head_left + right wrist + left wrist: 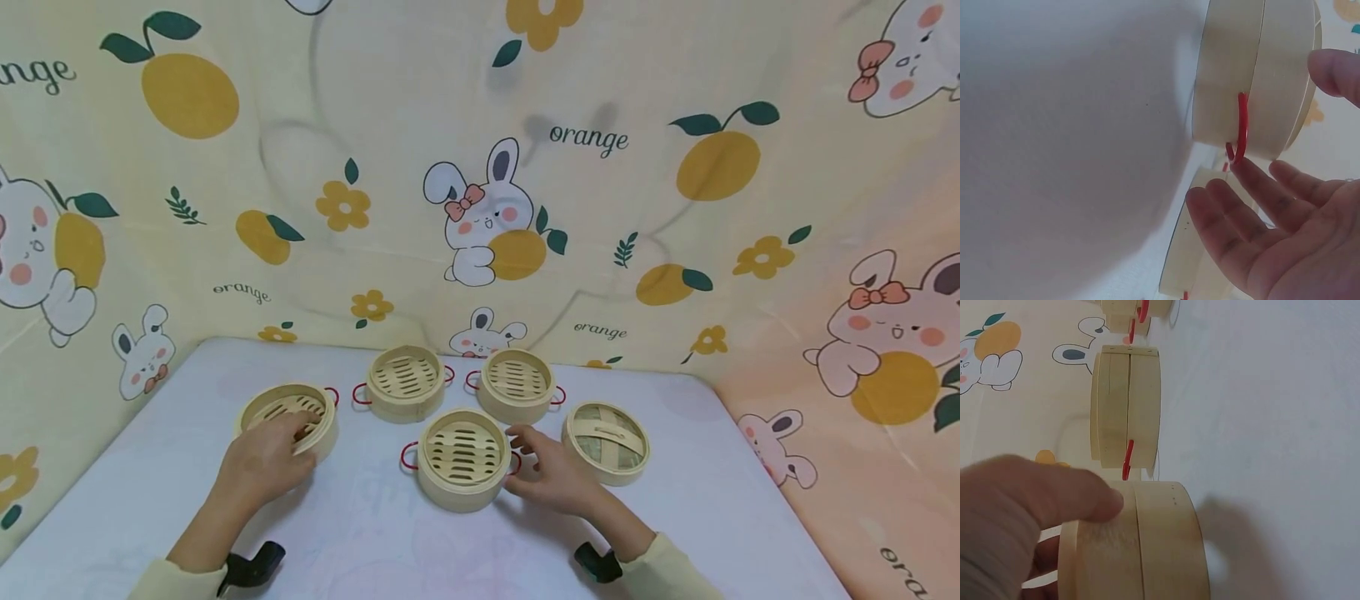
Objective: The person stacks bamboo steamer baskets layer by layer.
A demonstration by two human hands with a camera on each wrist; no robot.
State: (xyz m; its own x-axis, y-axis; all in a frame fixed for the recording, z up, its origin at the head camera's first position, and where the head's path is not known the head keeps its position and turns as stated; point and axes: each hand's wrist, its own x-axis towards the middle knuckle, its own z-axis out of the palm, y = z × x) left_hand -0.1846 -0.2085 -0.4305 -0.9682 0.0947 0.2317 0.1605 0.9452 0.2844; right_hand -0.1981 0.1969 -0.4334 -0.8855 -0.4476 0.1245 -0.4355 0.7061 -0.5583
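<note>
Steamers (463, 460), one lidded, flank parted, empty right fingers (1219, 237); left fingers (296, 422) grip another steamer (1157, 544).

From here I've got a pale bamboo steamer (281, 403) toward the back left corner of the table (420, 558). The second steamer (461, 462) sits flat roughly midway between the side edges, slats and red handles showing.

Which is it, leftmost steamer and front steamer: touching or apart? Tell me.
Apart: the head view shows white table between the leftmost steamer and the front steamer.
</note>
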